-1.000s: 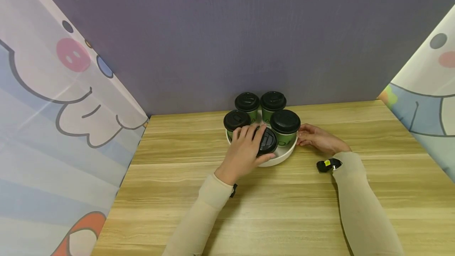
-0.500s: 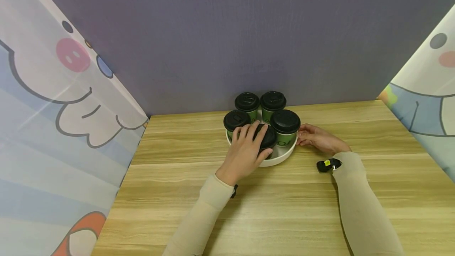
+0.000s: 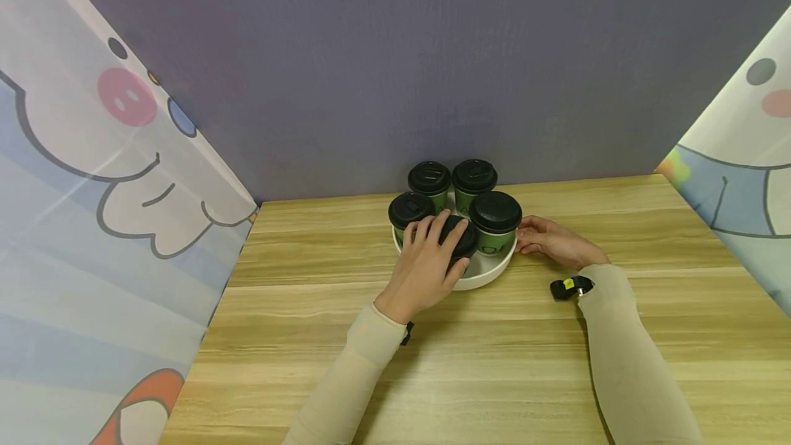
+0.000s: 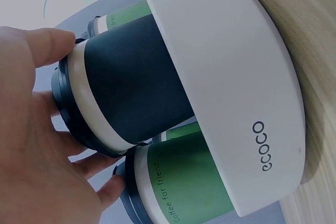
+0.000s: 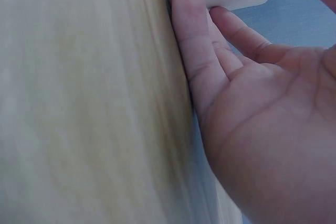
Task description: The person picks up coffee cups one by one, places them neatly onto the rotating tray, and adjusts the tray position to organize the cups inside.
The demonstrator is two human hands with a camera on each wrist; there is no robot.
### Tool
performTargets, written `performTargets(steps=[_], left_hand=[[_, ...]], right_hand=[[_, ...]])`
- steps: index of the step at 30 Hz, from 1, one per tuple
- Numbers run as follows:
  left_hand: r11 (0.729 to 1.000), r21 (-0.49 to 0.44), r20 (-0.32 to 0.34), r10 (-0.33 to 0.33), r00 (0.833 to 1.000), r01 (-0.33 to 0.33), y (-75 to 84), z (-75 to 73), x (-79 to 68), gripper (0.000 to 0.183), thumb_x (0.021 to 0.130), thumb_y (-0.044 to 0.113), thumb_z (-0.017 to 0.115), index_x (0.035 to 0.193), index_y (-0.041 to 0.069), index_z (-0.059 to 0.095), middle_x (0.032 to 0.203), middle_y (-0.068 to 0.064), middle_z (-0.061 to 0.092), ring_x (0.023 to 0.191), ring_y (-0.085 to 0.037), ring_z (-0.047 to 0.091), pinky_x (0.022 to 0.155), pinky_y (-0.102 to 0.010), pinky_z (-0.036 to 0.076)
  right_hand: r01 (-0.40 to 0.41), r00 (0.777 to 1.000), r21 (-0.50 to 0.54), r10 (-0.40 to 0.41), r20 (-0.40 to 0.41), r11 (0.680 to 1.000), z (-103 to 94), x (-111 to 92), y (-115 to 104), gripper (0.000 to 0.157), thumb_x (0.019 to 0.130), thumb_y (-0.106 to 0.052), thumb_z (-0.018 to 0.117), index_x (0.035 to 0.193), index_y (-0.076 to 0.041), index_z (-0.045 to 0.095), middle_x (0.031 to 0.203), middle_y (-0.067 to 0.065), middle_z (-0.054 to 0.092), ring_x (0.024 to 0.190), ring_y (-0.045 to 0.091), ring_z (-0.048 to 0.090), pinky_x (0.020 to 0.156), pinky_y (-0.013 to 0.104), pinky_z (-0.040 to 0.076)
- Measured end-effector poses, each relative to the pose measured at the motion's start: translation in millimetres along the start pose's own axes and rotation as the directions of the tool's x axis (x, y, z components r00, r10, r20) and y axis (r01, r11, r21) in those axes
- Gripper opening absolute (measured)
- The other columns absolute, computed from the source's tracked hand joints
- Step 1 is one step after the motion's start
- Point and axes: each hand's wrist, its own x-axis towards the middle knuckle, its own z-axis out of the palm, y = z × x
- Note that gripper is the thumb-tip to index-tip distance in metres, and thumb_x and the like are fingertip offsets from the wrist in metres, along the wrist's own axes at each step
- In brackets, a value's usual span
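A round white tray (image 3: 488, 279) marked "ecoco" bears several paper coffee cups with black lids. My left hand (image 3: 420, 273) holds the front coffee cup (image 3: 460, 237) by its lid, thumb on one side and fingers round the other. In the left wrist view this cup has a dark sleeve (image 4: 134, 74), and its lower end is hidden behind the tray wall. A green-sleeved cup (image 4: 184, 174) stands beside it, close to my fingertips. My right hand (image 3: 559, 242) touches the tray's right side with its fingers extended; the right wrist view shows it low along the tabletop.
Two cups, a back left cup (image 3: 430, 180) and a back right cup (image 3: 475, 180), stand near the grey-purple panel (image 3: 371, 74). A left cup (image 3: 410, 208) and a right cup (image 3: 496, 213) flank the held one. Wood-grain tabletop (image 3: 494, 362) surrounds the tray.
The front cup has shifted slightly back and left, and its lid, earlier tipped toward the camera, sits more level. My left thumb moved a little left with it. The right hand stayed in place.
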Motion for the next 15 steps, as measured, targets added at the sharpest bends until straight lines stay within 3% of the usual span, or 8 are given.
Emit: performTargets(steps=[15], left_hand=[[0.999, -0.036, -0.013, -0.017, 1.0, 0.016, -2.1, -1.0, -1.3, 0.06, 0.105, 0.051, 0.051, 0.157, 0.024, 0.042, 0.163, -0.013, 0.035, 0.142, -0.032, 0.04, 0.113, -0.055, 0.034]], right_hand=[[0.008, 1.0, 0.002, -0.008, 0.003, 1.0, -0.9, -0.2, 2.3, 0.043, 0.109, -0.012, 0.049, 0.141, 0.01, 0.032, 0.114, 0.0, 0.061, 0.099, 0.009, 0.066, 0.091, 0.024, 0.056]])
